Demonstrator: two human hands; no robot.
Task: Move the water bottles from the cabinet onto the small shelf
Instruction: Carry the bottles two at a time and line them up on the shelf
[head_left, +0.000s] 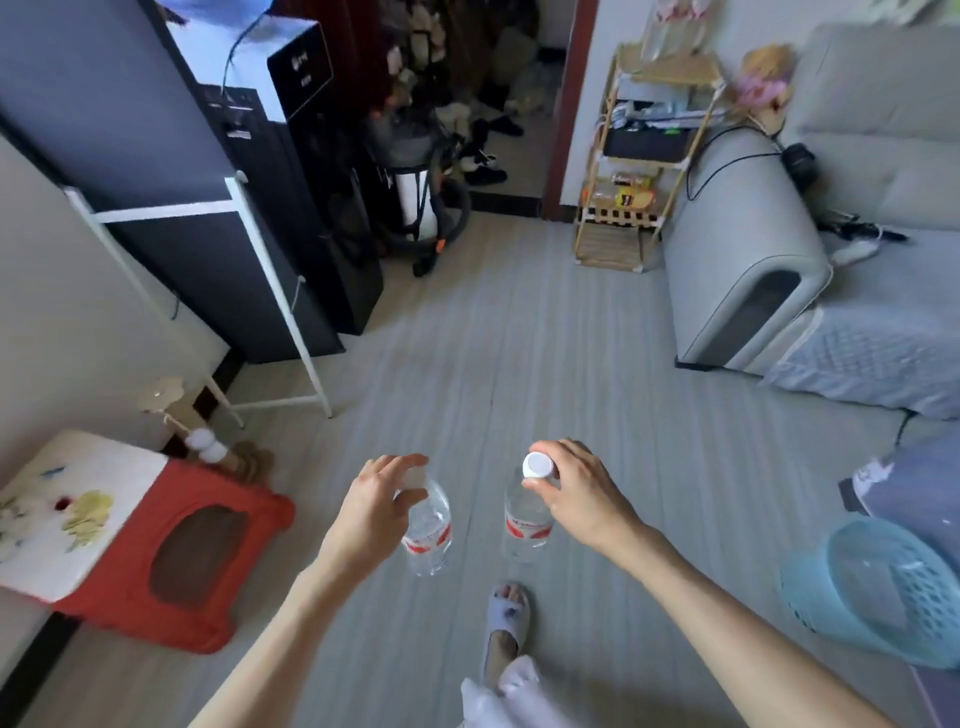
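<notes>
At the far left a red stool (171, 561) with a white painted top sits by the wall, out of the walking line. Next comes the left hand (376, 506), fingers curled down around the neck and cap end of a water bottle (428, 530), which hangs by its top with its red label showing; held that way it can swing freely while the person walks. Just beside it the right hand (576, 491) pinches the white cap of a second water bottle (527, 525) between thumb and fingers, the body dangling below, apart from the first. Both bottles are in the air above the bare floor, well short of the small shelf (644, 156), a bamboo rack standing against the far wall beside the grey sofa (748, 270). A blue basket (878, 587) lies at the right edge.
</notes>
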